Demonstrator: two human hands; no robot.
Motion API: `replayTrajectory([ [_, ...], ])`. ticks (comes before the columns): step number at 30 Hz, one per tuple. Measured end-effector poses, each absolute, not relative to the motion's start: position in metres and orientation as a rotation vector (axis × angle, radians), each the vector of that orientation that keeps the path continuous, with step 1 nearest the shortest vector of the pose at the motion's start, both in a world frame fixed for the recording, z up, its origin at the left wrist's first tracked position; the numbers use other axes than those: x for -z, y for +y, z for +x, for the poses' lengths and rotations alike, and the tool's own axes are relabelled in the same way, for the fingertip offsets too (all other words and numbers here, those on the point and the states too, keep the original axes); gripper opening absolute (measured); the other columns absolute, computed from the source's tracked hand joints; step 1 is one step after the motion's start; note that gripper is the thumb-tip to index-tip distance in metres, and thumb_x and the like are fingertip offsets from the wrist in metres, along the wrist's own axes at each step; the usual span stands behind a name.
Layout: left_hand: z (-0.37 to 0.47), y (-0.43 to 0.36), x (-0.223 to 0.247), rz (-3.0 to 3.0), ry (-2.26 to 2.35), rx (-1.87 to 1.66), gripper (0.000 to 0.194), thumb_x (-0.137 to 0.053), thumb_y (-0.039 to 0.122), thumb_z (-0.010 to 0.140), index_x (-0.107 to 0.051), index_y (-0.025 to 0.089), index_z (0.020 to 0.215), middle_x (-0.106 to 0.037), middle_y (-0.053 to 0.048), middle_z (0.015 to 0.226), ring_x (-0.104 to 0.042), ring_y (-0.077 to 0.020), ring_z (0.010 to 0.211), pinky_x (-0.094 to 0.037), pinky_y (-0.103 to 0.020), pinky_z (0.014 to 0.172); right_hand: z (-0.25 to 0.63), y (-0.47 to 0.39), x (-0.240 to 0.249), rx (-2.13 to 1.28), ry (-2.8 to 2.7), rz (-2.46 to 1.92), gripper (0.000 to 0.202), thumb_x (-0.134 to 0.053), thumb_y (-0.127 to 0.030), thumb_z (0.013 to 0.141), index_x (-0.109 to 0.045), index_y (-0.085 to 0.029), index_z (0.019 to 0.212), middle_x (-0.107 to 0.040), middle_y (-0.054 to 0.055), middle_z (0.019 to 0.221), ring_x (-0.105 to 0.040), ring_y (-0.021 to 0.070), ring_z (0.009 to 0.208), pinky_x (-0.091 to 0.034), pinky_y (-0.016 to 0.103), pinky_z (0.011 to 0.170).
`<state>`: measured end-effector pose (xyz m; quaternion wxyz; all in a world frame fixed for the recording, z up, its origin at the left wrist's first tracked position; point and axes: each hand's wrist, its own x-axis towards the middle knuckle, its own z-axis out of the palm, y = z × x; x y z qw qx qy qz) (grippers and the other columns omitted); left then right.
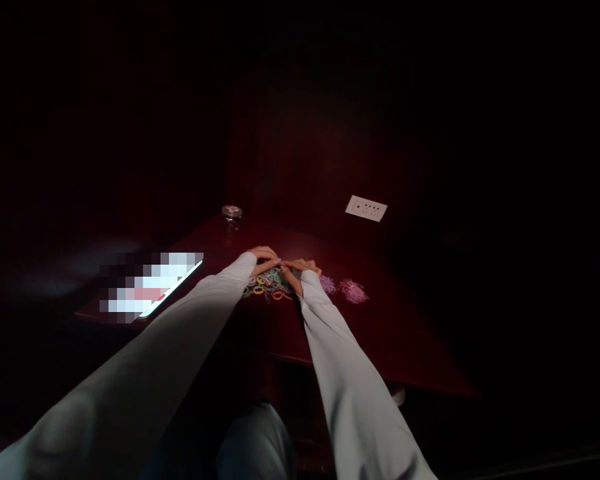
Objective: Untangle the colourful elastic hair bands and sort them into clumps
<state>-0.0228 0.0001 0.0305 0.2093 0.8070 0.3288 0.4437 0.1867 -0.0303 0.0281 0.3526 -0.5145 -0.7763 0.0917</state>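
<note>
My left hand (pixel 263 256) and my right hand (pixel 303 269) reach out over the table and nearly meet at the fingertips. The fingers of both are bent and drawn together; anything between them is too small to make out. Just below them lies a loose pile of small multicoloured elastic bands (pixel 259 290), green, yellow, orange and others. Partly behind my right wrist sits a small purple heap (pixel 329 285) of similar thin strands. Farther right is a pink heap (pixel 354 291).
A dark red table (pixel 380 333) carries everything. At its back left stands a small clear round jar (pixel 231 213). A lit screen (pixel 153 287), partly pixelated, lies at the left edge. A white socket plate (pixel 367 208) is on the wall behind. The surroundings are very dark.
</note>
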Motion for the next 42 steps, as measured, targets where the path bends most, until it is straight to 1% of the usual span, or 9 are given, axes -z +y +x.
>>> replayTrajectory([
  [5, -0.022, -0.007, -0.038, 2.189, 0.948, -1.252, 0.043, -0.064, 0.061, 0.094, -0.086, 0.025, 0.098, -0.07, -0.006, 0.095, -0.064, -0.0226, 0.097, -0.052, -0.035, 0.094, 0.184, -0.02, -0.02, -0.482, -1.924, -1.221, 0.027, -0.067, -0.053, 0.094, -0.085, -0.033, 0.102, -0.079, 0.001, 0.11, -0.061, 0.024, 0.11, -0.038, 0.042, 0.104],
  [10, -0.021, -0.007, -0.037, 2.11, 0.88, -1.219, 0.044, -0.067, 0.063, 0.091, -0.087, 0.024, 0.098, -0.072, -0.007, 0.1, -0.067, -0.0229, 0.094, -0.054, -0.033, 0.085, 0.185, -0.005, -0.012, -0.738, -1.822, -1.068, 0.033, -0.071, -0.058, 0.088, -0.085, -0.028, 0.091, -0.079, 0.002, 0.098, -0.067, 0.0227, 0.096, -0.048, 0.037, 0.094],
  [18, -0.02, -0.01, -0.039, 2.092, 0.818, -1.283, 0.04, -0.069, 0.06, 0.091, -0.087, 0.025, 0.096, -0.075, -0.01, 0.113, -0.07, -0.0283, 0.111, -0.054, -0.042, 0.105, 0.18, -0.005, -0.009, -0.928, -1.697, -1.054, 0.039, -0.081, -0.058, 0.077, -0.084, -0.025, 0.099, -0.079, 0.002, 0.096, -0.07, 0.0215, 0.09, -0.053, 0.038, 0.092],
  [23, -0.019, -0.012, -0.04, 2.09, 0.803, -1.286, 0.043, -0.069, 0.064, 0.089, -0.087, 0.026, 0.097, -0.076, -0.009, 0.115, -0.069, -0.0289, 0.114, -0.052, -0.045, 0.109, 0.176, -0.01, -0.011, -1.034, -1.634, -1.028, 0.031, -0.078, -0.053, 0.082, -0.085, -0.025, 0.093, -0.079, 0.002, 0.093, -0.07, 0.0205, 0.086, -0.052, 0.036, 0.087],
  [27, -0.016, -0.012, -0.041, 2.075, 0.815, -1.328, 0.046, -0.067, 0.065, 0.09, -0.085, 0.024, 0.098, -0.077, -0.01, 0.112, -0.07, -0.029, 0.111, -0.053, -0.044, 0.105, 0.18, -0.02, -0.022, -0.733, -1.792, -1.219, 0.023, -0.076, -0.049, 0.086, -0.085, -0.029, 0.093, -0.078, -0.001, 0.089, -0.066, 0.0214, 0.091, -0.047, 0.037, 0.091],
  [30, -0.016, -0.008, -0.042, 2.017, 0.88, -1.447, 0.046, -0.062, 0.063, 0.092, -0.083, 0.021, 0.091, -0.078, -0.01, 0.105, -0.07, -0.0286, 0.108, -0.053, -0.042, 0.104, 0.185, -0.031, -0.034, -0.346, -1.917, -1.374, 0.018, -0.075, -0.047, 0.09, -0.085, -0.032, 0.09, -0.078, -0.001, 0.089, -0.061, 0.023, 0.104, -0.036, 0.041, 0.101],
  [32, -0.017, -0.005, -0.041, 1.969, 0.959, -1.538, 0.044, -0.059, 0.059, 0.094, -0.081, 0.021, 0.086, -0.078, -0.009, 0.101, -0.07, -0.0281, 0.104, -0.053, -0.042, 0.1, 0.189, -0.037, -0.041, -0.169, -1.979, -1.417, 0.022, -0.07, -0.047, 0.094, -0.084, -0.032, 0.09, -0.078, 0.0, 0.089, -0.057, 0.0227, 0.104, -0.03, 0.041, 0.101],
  [37, -0.021, 0.003, -0.039, 1.944, 1.035, -1.563, 0.034, -0.059, 0.049, 0.091, -0.078, 0.023, 0.081, -0.078, -0.008, 0.094, -0.07, -0.027, 0.096, -0.055, -0.039, 0.092, 0.209, -0.045, -0.046, 0.045, -2.108, -1.438, 0.024, -0.066, -0.048, 0.099, -0.083, -0.031, 0.094, -0.078, 0.001, 0.09, -0.052, 0.0228, 0.103, -0.022, 0.04, 0.097],
  [42, -0.015, -0.003, -0.037, 1.818, 1.038, -1.494, 0.037, -0.058, 0.055, 0.089, -0.075, 0.023, 0.081, -0.079, -0.008, 0.092, -0.072, -0.0269, 0.092, -0.056, -0.038, 0.087, 0.25, -0.045, -0.05, 0.161, -2.062, -1.535, 0.022, -0.066, -0.046, 0.099, -0.083, -0.032, 0.097, -0.077, 0.002, 0.09, -0.05, 0.0239, 0.103, -0.02, 0.04, 0.095],
])
